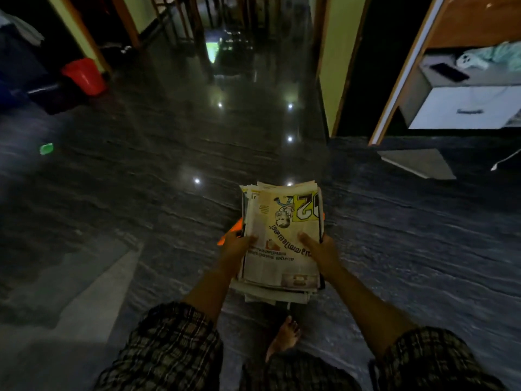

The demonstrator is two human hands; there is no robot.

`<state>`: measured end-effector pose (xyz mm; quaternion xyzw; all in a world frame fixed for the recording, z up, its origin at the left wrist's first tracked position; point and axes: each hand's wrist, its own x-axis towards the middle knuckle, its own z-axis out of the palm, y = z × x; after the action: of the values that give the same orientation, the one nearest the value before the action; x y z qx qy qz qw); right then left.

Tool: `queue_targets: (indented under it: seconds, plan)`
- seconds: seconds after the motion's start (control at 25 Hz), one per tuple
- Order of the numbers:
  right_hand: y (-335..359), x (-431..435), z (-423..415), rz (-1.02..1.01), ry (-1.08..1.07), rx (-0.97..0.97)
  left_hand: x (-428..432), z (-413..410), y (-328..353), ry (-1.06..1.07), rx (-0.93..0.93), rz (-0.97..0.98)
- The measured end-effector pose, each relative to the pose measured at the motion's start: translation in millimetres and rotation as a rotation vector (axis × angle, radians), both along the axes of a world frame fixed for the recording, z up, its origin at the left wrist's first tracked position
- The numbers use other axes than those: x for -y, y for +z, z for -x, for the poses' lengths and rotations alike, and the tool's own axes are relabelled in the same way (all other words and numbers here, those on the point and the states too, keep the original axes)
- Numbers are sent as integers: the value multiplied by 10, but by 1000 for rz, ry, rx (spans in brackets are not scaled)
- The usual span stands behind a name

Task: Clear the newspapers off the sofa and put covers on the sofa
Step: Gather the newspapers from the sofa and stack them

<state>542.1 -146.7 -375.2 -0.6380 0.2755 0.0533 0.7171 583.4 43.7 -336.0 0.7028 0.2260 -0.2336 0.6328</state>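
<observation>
A thick stack of folded newspapers (282, 238) is held in front of me above the dark floor. My left hand (235, 248) grips its left edge, thumb on top of the top page. My right hand (321, 249) grips the right edge the same way. Something orange (235, 230) shows under the stack by the left hand. No sofa or covers are in view.
Dark polished floor (169, 165) stretches ahead into a corridor. A red bucket (84, 76) stands at the far left, a small green object (46, 148) lies on the floor. A wooden cabinet with a white drawer (468, 107) is at the right. My bare foot (284, 337) is below the stack.
</observation>
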Motion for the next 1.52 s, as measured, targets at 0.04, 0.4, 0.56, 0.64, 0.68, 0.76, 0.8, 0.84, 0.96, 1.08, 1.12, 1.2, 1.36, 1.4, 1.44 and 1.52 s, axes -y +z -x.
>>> queue_targets:
  seconds: [0.04, 0.4, 0.56, 0.64, 0.68, 0.76, 0.8, 0.84, 0.96, 1.08, 1.12, 1.2, 1.36, 1.4, 1.44, 1.52]
  plan:
    - [-29, 24, -168, -2, -33, -15, 49, -231, -10, -40, 1, -25]
    - [-427, 55, -1129, -85, -313, -196, 320, -1634, -447, -245, -124, -114]
    - [-583, -61, -1437, -112, -380, -290, 337, -2079, -584, -397, -144, -139]
    - [-656, -140, -1574, -129, -411, -319, 321, -2324, -622, -465, -140, -144]
    - [-714, -149, -1643, -128, -425, -333, 324, -2453, -645, -494, -145, -143]
    - [-811, -164, -1763, -144, -435, -341, 323, -2656, -706, -535, -188, -132]
    - [-773, -169, -1825, -157, -430, -359, 303, -2729, -756, -564, -212, -122]
    - [-685, -179, -1888, -157, -427, -398, 276, -2794, -827, -605, -241, -108]
    - [-538, -204, -2015, -179, -474, -463, 197, -2886, -1045, -661, -368, 16]
    - [-407, -311, -2139, -327, -515, -426, 252, -2852, -794, -665, -441, 120]
    - [-463, -351, -2168, -386, -536, -425, 280, -2833, -687, -650, -443, 109]
    - [-601, -429, -2205, -450, -573, -440, 315, -2821, -586, -634, -471, 83]
    - [-735, -514, -2208, -488, -628, -420, 324, -2858, -566, -621, -493, 74]
    - [-710, -537, -2204, -492, -627, -405, 315, -2875, -607, -622, -491, 75]
    - [-710, -552, -2195, -489, -631, -399, 309, -2894, -643, -629, -483, 75]
    - [-692, -572, -2175, -482, -646, -392, 301, -2901, -715, -645, -460, 76]
